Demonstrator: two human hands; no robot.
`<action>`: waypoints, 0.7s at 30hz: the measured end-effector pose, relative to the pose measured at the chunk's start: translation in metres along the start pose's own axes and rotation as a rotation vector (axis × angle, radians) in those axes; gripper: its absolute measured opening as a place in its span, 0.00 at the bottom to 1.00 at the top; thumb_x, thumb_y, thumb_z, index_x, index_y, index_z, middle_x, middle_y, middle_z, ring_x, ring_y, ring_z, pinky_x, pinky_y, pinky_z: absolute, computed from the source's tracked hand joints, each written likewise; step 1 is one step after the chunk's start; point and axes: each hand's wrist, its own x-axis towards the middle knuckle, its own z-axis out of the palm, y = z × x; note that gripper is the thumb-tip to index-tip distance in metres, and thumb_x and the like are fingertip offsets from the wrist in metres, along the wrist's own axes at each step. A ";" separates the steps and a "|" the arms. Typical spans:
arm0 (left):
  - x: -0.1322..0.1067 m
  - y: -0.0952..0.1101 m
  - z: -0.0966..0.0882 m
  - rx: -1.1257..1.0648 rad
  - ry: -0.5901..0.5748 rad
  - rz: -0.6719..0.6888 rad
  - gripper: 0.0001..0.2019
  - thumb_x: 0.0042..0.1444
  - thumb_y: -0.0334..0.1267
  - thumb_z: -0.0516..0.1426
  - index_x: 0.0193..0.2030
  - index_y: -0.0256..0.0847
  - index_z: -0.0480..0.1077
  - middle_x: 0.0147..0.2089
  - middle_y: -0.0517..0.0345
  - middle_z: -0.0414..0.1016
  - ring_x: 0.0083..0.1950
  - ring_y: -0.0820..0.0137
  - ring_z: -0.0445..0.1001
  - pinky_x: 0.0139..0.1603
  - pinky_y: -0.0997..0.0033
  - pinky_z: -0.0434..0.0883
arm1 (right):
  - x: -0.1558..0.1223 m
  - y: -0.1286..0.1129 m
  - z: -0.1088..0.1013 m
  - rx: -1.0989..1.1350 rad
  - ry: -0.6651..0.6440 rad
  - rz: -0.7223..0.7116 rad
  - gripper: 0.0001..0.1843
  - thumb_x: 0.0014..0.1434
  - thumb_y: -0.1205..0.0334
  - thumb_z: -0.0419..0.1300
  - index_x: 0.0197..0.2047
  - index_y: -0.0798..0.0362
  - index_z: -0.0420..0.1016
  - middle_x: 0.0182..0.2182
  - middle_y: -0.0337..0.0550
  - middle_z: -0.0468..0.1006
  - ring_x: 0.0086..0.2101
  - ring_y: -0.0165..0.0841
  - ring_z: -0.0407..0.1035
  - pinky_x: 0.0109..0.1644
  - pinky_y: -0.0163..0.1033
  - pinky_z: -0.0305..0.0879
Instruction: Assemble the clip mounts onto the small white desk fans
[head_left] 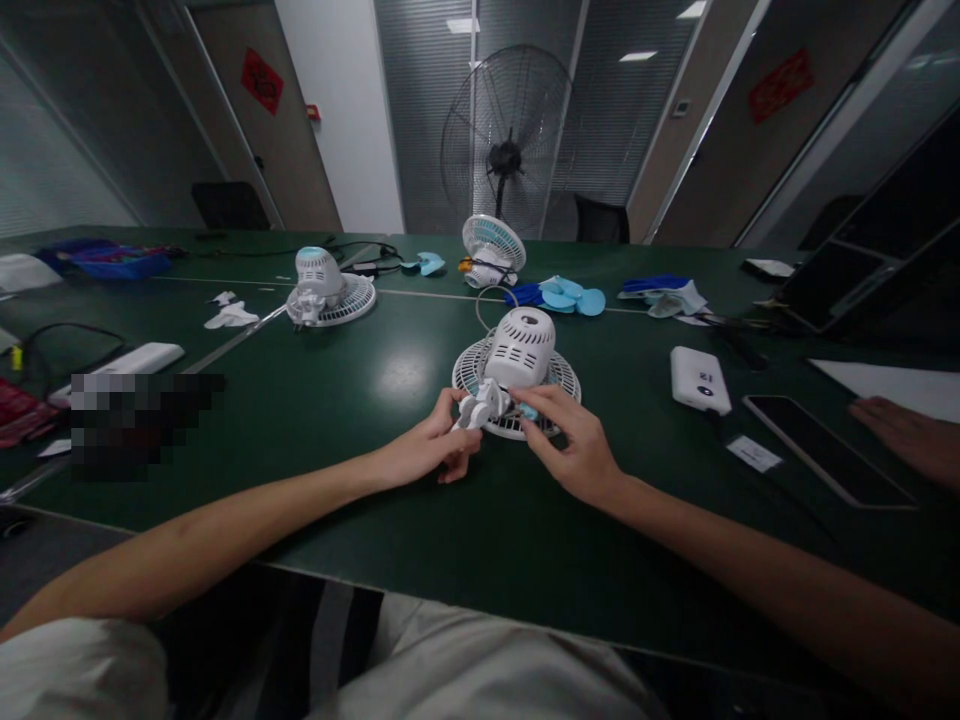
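Observation:
A small white fan (523,345) lies grille-down on the green table in front of me, its motor housing upward. At its near side, my left hand (439,438) is closed around a white plastic clip (484,402) attached to or touching the fan's base. My right hand (574,440) is at the clip's right side, thumb and fingers pinching a small light-blue piece (528,411), perhaps a knob. Its exact shape is mostly covered by the fingers. The fan's grille (469,365) shows around the housing.
Two more small fans (330,290) (493,250) are farther back. Light-blue fan blades (571,296) lie beyond mine. To the right are a white power bank (700,379), a dark phone (825,450) and another person's hand (904,435). White plastic parts (230,313) lie left.

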 end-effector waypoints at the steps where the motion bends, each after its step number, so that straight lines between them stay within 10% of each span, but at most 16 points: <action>1: 0.000 -0.001 0.000 0.020 0.005 0.004 0.20 0.70 0.48 0.57 0.56 0.48 0.48 0.35 0.67 0.69 0.21 0.77 0.68 0.20 0.81 0.59 | 0.000 -0.001 0.000 0.000 -0.017 -0.012 0.25 0.71 0.66 0.57 0.69 0.42 0.69 0.56 0.47 0.77 0.55 0.42 0.74 0.59 0.53 0.76; 21: -0.004 0.011 0.013 0.545 0.366 0.076 0.18 0.68 0.53 0.58 0.51 0.42 0.62 0.27 0.67 0.69 0.24 0.73 0.66 0.24 0.77 0.58 | -0.004 -0.004 0.004 0.008 0.028 -0.052 0.14 0.70 0.62 0.62 0.58 0.42 0.74 0.51 0.44 0.80 0.52 0.41 0.76 0.57 0.53 0.78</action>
